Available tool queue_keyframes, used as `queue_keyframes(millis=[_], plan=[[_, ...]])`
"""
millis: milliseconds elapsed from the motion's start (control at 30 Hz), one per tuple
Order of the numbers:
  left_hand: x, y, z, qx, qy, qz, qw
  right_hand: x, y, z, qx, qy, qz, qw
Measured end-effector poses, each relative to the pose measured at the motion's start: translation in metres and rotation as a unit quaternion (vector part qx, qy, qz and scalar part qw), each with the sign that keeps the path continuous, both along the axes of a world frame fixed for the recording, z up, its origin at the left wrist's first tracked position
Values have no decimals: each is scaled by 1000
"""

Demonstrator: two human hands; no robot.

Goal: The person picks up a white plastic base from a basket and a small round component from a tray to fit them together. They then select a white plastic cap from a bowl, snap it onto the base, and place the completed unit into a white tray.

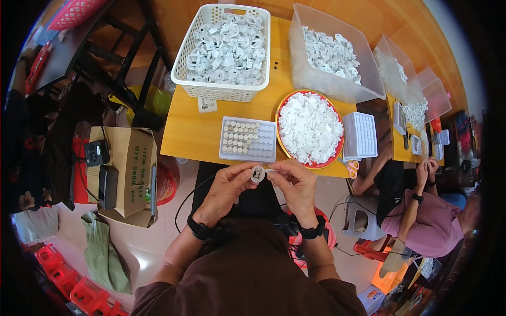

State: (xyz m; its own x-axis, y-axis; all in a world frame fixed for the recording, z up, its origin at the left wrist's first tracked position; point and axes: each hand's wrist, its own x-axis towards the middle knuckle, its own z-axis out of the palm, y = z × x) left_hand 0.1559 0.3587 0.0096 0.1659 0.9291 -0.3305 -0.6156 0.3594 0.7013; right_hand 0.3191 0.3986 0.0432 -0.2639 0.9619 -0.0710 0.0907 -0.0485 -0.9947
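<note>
Just past the table's near edge, my left hand [230, 185] pinches a round white plastic part [258, 174] with small dark pieces showing inside it. My right hand [296, 187] has thumb and forefinger closed on a small white piece [269, 171] at that part's right side; whether the two are joined, I cannot tell. Right beyond my fingers lies a white compartment tray [267, 142], partly filled with beige round pieces. A red-rimmed round tray [316, 165] heaped with small white plastic parts is to its right.
On the wooden table [192, 138] stand a white basket [217, 92] and a translucent bin [337, 90], both full of white parts. Stacked white trays [360, 134] sit at the right edge. A cardboard box [124, 174] is at left; another person [421, 213] sits at right.
</note>
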Motion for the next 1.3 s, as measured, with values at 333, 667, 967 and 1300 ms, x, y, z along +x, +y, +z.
queue_keyframes(millis=[333, 667, 967, 1300], plan=[[-4, 0, 1, 8, -5, -22, 1000, -5, -3, 6, 113, -102, 71, 986], [-5, -2, 0, 15, 14, -46, 999, -5, -2, 9, 181, -132, 84, 971], [-5, -3, -3, -3, -21, -47, 999, -4, -2, 7, 206, -157, 87, 962], [1, -3, 3, 42, 66, -25, 997, -11, -11, -5, 264, -163, 38, 950]])
